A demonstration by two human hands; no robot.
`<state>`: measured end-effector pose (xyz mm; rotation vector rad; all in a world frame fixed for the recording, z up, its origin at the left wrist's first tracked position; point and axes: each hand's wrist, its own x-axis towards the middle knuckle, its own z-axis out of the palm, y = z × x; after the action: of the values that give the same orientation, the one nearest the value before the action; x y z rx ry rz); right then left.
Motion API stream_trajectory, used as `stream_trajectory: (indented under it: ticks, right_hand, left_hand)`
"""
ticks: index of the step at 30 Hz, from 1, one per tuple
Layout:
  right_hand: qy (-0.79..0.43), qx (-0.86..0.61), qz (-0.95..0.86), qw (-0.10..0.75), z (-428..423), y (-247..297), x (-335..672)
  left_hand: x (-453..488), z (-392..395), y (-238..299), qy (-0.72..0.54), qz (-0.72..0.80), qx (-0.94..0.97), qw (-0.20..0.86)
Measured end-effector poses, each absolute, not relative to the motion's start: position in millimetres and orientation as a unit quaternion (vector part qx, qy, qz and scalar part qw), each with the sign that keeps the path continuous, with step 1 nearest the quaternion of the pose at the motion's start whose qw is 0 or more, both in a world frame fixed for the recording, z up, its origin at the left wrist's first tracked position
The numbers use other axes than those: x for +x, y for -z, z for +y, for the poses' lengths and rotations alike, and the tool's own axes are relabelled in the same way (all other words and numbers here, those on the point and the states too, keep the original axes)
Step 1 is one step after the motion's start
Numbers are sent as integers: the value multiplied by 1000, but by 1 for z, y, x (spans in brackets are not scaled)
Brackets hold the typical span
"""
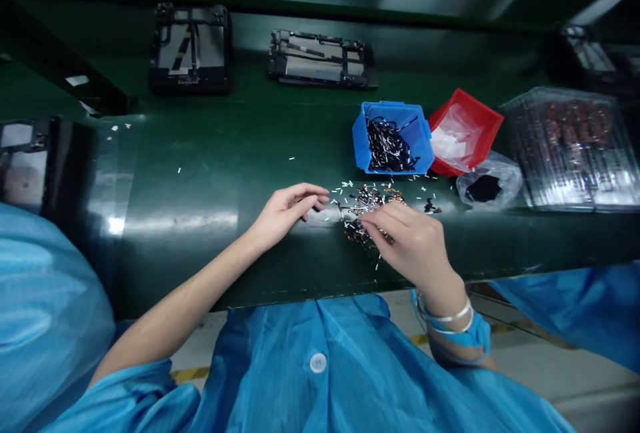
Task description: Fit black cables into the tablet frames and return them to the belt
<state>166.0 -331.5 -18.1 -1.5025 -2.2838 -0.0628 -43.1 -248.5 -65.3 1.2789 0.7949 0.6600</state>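
Note:
A loose pile of small parts point(367, 199), black, white and copper-coloured, lies on the green bench top. Over its near right side is my right hand point(407, 236), thumb and fingertips pinched together; whatever is between them is too small to make out. My left hand point(293, 209) is at the pile's left edge, fingers stretched toward it and slightly apart, with nothing visible in them. Tiny white strips are scattered around the pile. Just behind stands a blue bin point(425, 133) holding a tangle of thin black pieces with white ends point(387, 146).
Right of the blue bin, a tilted red bin point(487, 129) holds a clear bag. Beside it are a plastic bag with something black point(483, 187) and stacked clear trays point(575, 153). Black-framed trays point(193, 46) stand along the back. Blue-clad people sit on both sides.

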Motion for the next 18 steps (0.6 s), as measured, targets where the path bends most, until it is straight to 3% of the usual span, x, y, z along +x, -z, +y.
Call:
stream_trajectory:
  ticks: [6,18]
  right_hand:
    - [137,-450,-846,252,-305,29,158]
    - [114,-449,-828,316,-302,38,139]
  left_hand:
    - [-42,-251,62,-203,289,546,760]
    - [-41,-256,66,-199,281,409,845]
